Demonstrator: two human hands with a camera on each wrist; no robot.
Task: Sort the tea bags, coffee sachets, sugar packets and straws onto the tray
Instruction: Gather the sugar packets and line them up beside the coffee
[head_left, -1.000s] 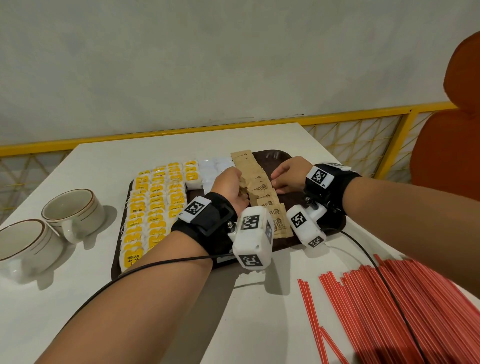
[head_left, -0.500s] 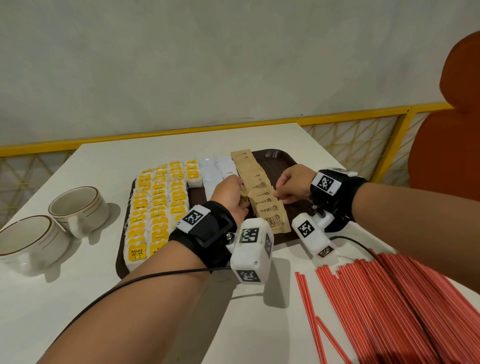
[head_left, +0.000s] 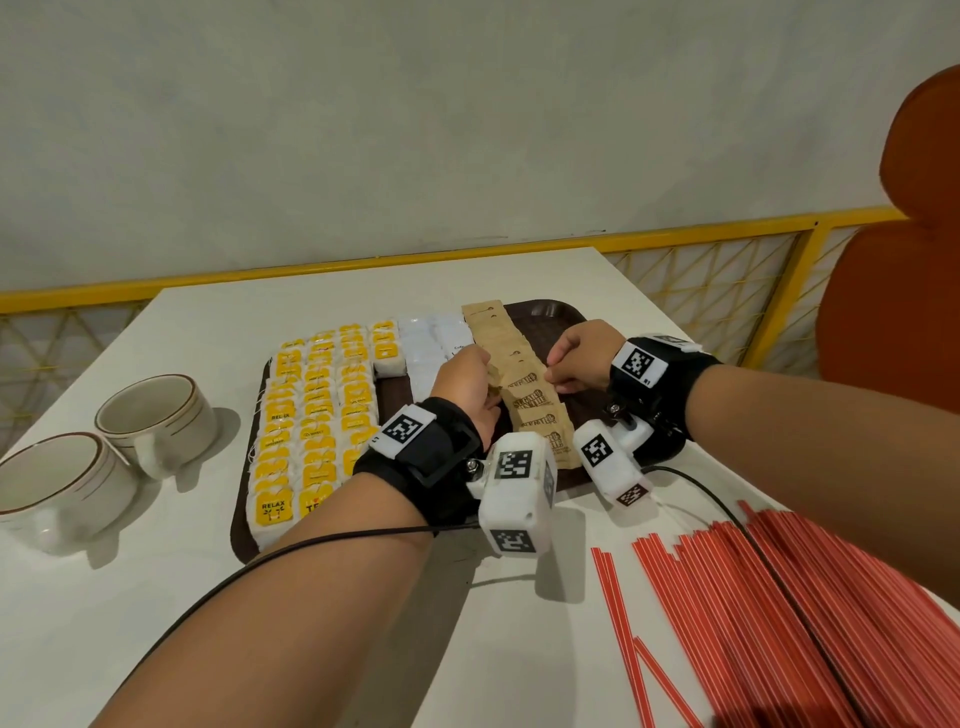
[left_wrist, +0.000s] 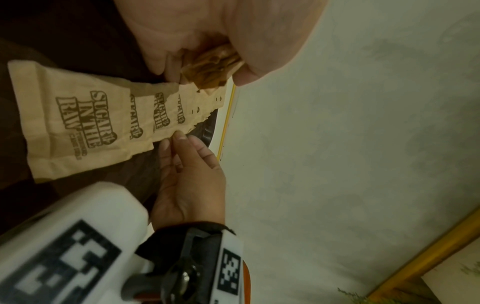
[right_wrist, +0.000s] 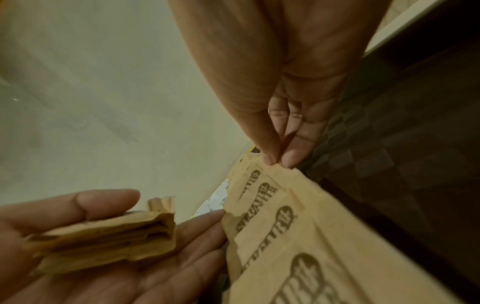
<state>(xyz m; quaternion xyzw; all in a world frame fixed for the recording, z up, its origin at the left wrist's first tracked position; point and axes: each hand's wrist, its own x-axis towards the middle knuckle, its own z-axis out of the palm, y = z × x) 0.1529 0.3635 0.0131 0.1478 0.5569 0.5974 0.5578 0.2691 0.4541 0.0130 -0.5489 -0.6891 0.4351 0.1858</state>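
A dark brown tray (head_left: 550, 312) holds rows of yellow tea bags (head_left: 311, 415), white sachets (head_left: 426, 343) and an overlapping row of brown sugar packets (head_left: 524, 395). My left hand (head_left: 485, 374) hovers at the row's left side. It grips a small stack of sugar packets (right_wrist: 103, 238) between thumb and fingers, and the stack (left_wrist: 215, 63) also shows in the left wrist view. My right hand (right_wrist: 275, 162) pinches the right edge of one packet in the row (right_wrist: 298, 236). Red straws (head_left: 779, 597) lie loose on the table at the near right.
Two white cups (head_left: 156, 421) stand on the table (head_left: 156, 597) left of the tray. A yellow railing (head_left: 675, 239) runs behind the table and an orange chair (head_left: 893, 312) stands at the right. Black cables trail from both wrist cameras.
Both hands stay at the sugar packet row with only small shifts. The head view has moved slightly.
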